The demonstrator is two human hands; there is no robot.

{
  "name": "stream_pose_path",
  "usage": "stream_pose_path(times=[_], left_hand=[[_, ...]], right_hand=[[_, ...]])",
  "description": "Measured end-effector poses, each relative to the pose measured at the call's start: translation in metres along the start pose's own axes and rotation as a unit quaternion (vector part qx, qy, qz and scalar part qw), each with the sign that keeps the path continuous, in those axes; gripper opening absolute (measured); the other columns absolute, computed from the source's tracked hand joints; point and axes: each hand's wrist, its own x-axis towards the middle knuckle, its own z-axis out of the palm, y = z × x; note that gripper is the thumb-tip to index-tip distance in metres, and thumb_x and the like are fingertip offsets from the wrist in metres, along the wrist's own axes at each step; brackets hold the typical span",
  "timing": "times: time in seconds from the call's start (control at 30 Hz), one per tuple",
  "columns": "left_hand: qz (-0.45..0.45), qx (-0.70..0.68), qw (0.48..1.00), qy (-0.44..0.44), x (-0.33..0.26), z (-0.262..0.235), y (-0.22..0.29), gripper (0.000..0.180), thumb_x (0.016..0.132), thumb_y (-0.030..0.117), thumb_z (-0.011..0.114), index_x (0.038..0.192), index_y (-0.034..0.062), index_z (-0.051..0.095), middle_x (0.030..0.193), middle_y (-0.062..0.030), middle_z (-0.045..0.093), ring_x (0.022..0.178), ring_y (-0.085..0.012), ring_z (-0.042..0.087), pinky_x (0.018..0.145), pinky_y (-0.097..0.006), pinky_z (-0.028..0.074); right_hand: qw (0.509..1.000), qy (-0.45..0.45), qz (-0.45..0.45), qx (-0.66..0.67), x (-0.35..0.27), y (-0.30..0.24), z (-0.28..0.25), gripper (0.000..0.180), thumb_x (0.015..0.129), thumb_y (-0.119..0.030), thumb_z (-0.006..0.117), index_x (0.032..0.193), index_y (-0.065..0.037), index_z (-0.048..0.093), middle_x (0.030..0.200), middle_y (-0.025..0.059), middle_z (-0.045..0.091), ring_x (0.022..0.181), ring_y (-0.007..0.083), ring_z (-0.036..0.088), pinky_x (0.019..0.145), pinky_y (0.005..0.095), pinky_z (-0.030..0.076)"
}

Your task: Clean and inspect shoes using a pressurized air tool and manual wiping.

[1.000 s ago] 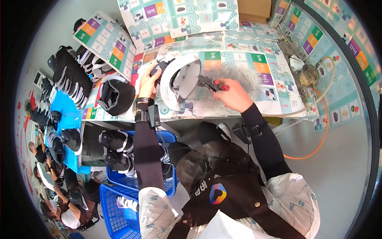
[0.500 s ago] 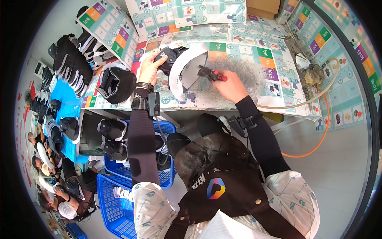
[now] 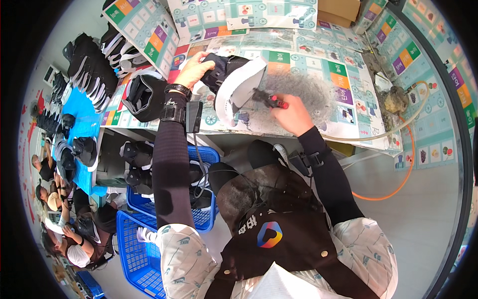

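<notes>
In my left hand [image 3: 193, 71] is a black shoe [image 3: 218, 74] with a thick white sole [image 3: 239, 89], gripped by its upper and tilted so that the sole faces right. My right hand [image 3: 293, 113] is closed round a black hand tool [image 3: 263, 97] with red parts. Its dark head is close to the sole's lower right edge; whether they touch I cannot tell. A second black shoe [image 3: 145, 97], grey inside, lies on the bench left of my left wrist.
The workbench [image 3: 353, 122] is covered with printed sheets and smudged dark. At right, a pale hose [image 3: 378, 134] and an orange hose [image 3: 386, 198] curve down. Shoes stand on a blue surface [image 3: 82, 127] at left. Blue baskets [image 3: 134, 259] sit below. Other people [image 3: 82, 239] sit far left.
My left hand has raised and turned the shoe slightly, so the sole's underside looks lighter. The tool has moved a little lower and to the right. The whole view has shifted slightly.
</notes>
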Motion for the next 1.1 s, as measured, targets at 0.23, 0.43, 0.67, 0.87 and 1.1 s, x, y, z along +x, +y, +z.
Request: stream_pose_path(times=[0.23, 0.43, 0.67, 0.87, 1.1], left_hand=[[0.019, 0.04, 0.998, 0.047, -0.001, -0.009, -0.009, 0.051, 0.081, 0.013, 0.069, 0.13, -0.0009, 0.061, 0.11, -0.0087, 0.067, 0.102, -0.0163, 0.062, 0.09, -0.028, 0.049], [0.004, -0.099, 0.995, 0.033, -0.022, -0.016, -0.016, 0.033, 0.086, 0.013, 0.06, 0.116, 0.0048, 0.071, 0.108, -0.003, 0.069, 0.094, -0.0131, 0.059, 0.089, -0.023, 0.043], [-0.035, -0.001, 0.992, 0.123, -0.055, -0.001, -0.038, 0.036, 0.091, 0.034, 0.083, 0.097, -0.0014, 0.077, 0.091, -0.002, 0.071, 0.085, -0.0099, 0.06, 0.081, -0.025, 0.046], [0.044, -0.262, 0.955, 0.13, -0.058, 0.012, 0.011, 0.023, 0.099, 0.021, 0.076, 0.112, 0.0011, 0.074, 0.101, -0.0005, 0.073, 0.092, -0.0077, 0.064, 0.086, -0.024, 0.05], [0.077, 0.051, 0.987, 0.128, -0.016, 0.018, -0.06, 0.033, 0.099, 0.037, 0.074, 0.105, 0.0044, 0.077, 0.091, 0.0018, 0.068, 0.086, -0.009, 0.057, 0.082, -0.027, 0.045]], right_hand=[[1.0, 0.023, 0.008, -0.006, -0.004, -0.015, 0.003, 0.033, 0.082, -0.016, 0.06, 0.107, -0.001, 0.074, 0.094, 0.031, 0.068, 0.096, 0.0509, 0.064, 0.087, 0.0545, 0.051], [0.998, -0.016, -0.001, 0.065, -0.001, 0.013, 0.008, 0.037, 0.081, -0.015, 0.068, 0.112, 0.004, 0.071, 0.079, 0.0177, 0.073, 0.067, 0.0278, 0.068, 0.069, 0.0385, 0.053], [0.992, -0.004, -0.016, 0.125, -0.021, -0.011, -0.021, 0.041, 0.079, -0.006, 0.065, 0.119, 0.006, 0.068, 0.086, 0.0067, 0.076, 0.065, 0.0106, 0.06, 0.06, 0.0297, 0.05], [0.971, -0.021, 0.011, 0.239, -0.053, -0.043, -0.074, 0.033, 0.083, -0.016, 0.071, 0.111, 0.001, 0.072, 0.079, 0.0158, 0.068, 0.065, 0.0262, 0.057, 0.068, 0.0328, 0.048], [0.989, -0.067, 0.068, 0.116, -0.007, -0.031, -0.036, 0.03, 0.079, -0.009, 0.063, 0.106, 0.002, 0.072, 0.077, 0.0074, 0.071, 0.065, 0.0132, 0.063, 0.051, 0.0304, 0.048]])
